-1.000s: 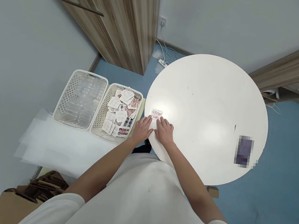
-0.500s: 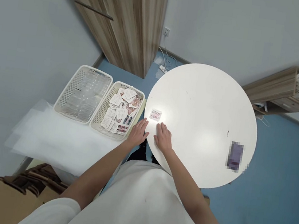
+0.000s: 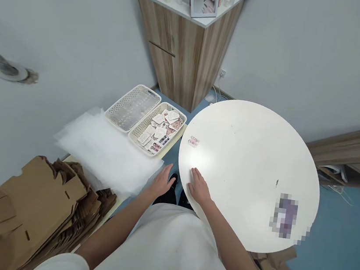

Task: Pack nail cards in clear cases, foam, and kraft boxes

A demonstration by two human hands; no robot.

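My left hand (image 3: 161,181) hovers in the gap beside the round table, fingers stretched out and nothing in it. At the table's near left edge, my right hand (image 3: 198,187) lies open over the white top with its fingers extended. Beyond it, apart from both hands, a small card of press-on nails (image 3: 193,141) rests on the round white table (image 3: 249,162). Left of the table, a white basket (image 3: 181,128) holds a heap of similar nail cards. Next to it, another white basket (image 3: 112,107) contains clear plastic cases.
White translucent sheets (image 3: 108,152) lie in front of the baskets. Folded cardboard boxes (image 3: 38,205) are stacked at lower left, with more cardboard (image 3: 282,263) under the table. A blurred purple item (image 3: 287,213) sits at the table's right. A wood-grain cabinet (image 3: 183,56) stands behind.
Both my hands have drawn back from the nail card towards my body, and the card stays on the table. The view has shifted, showing the cabinet top and more cardboard.
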